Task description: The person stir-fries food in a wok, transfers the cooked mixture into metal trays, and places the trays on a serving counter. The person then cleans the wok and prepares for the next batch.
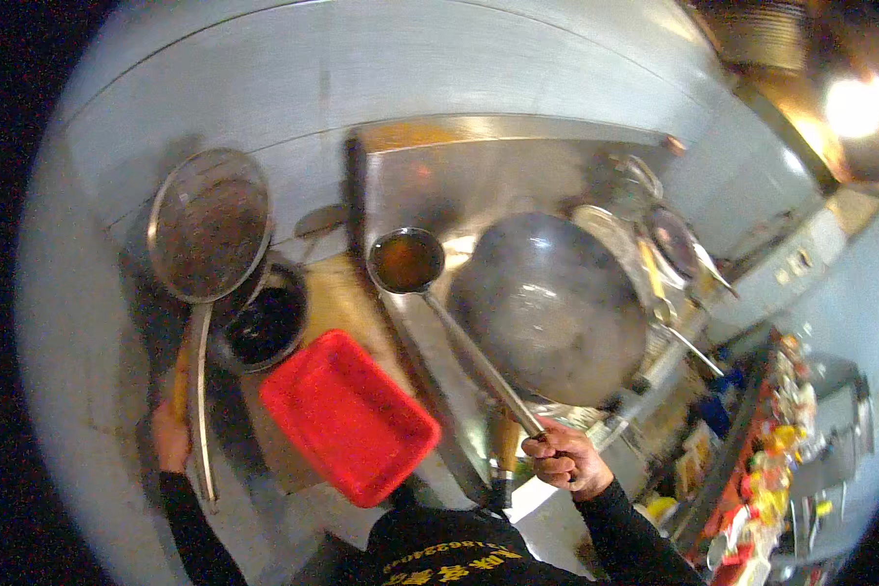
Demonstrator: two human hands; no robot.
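My right hand (568, 458) is closed around the end of a long-handled metal ladle (483, 359). Brown liquid (404, 262) sits in the ladle's bowl, which is beside the wok's left rim. The large steel wok (557, 315) rests on the stove, and its wooden handle (507, 443) points towards me, just left of my right hand. At the far left, my left hand (170, 439) grips a wooden handle (181, 381). What that handle joins is hidden behind a round mesh strainer (212, 227). The strainer's long metal handle (204, 410) runs down beside that hand.
A red plastic basin (351, 421) stands left of the stove's metal edge. Behind it is a pot of dark liquid (265, 326). A metal backsplash (469, 176) rises behind the wok. Utensils and bowls (670, 245) crowd the right. Further right, a shelf holds colourful packets (773, 469).
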